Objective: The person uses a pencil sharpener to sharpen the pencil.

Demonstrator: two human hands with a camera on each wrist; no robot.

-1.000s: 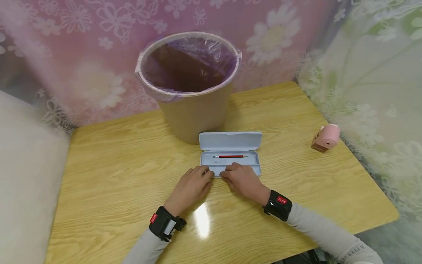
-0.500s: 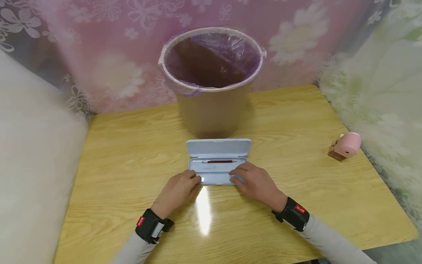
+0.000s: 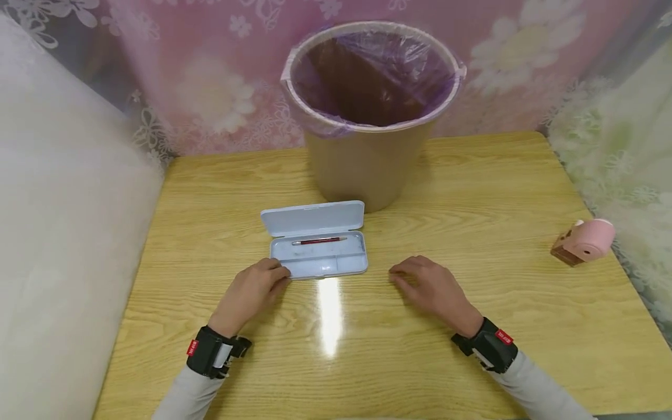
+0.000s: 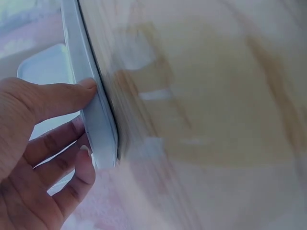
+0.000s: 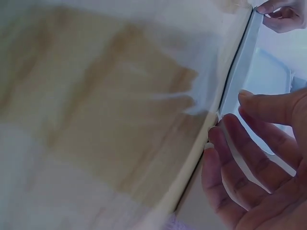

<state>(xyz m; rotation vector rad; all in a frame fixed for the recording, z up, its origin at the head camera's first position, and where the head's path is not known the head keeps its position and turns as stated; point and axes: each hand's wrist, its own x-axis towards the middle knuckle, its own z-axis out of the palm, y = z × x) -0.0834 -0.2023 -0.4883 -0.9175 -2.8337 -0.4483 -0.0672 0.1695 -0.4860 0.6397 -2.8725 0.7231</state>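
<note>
A light blue pencil case (image 3: pixel 315 265) lies on the table with its lid (image 3: pixel 315 219) raised. Inside it, a red and black pencil (image 3: pixel 318 240) rests in the long back compartment. My left hand (image 3: pixel 249 291) pinches the case's front left corner; in the left wrist view the thumb (image 4: pixel 72 98) presses the outer wall and the fingers sit at the end. My right hand (image 3: pixel 433 291) is over the table to the right of the case, apart from it, fingers loosely bent around nothing. The right wrist view shows a gap between that thumb (image 5: pixel 268 106) and the fingertips.
A beige bin (image 3: pixel 364 169) with a purple liner stands right behind the case. At the table's right edge sits a pink pencil sharpener (image 3: pixel 588 240) with a brown base. A floral curtain (image 3: pixel 210 76) hangs along the back.
The case has slid left and turned slightly, with my left hand at its corner. My right hand has let go of the case and moved off to the right. The head view has shifted.
</note>
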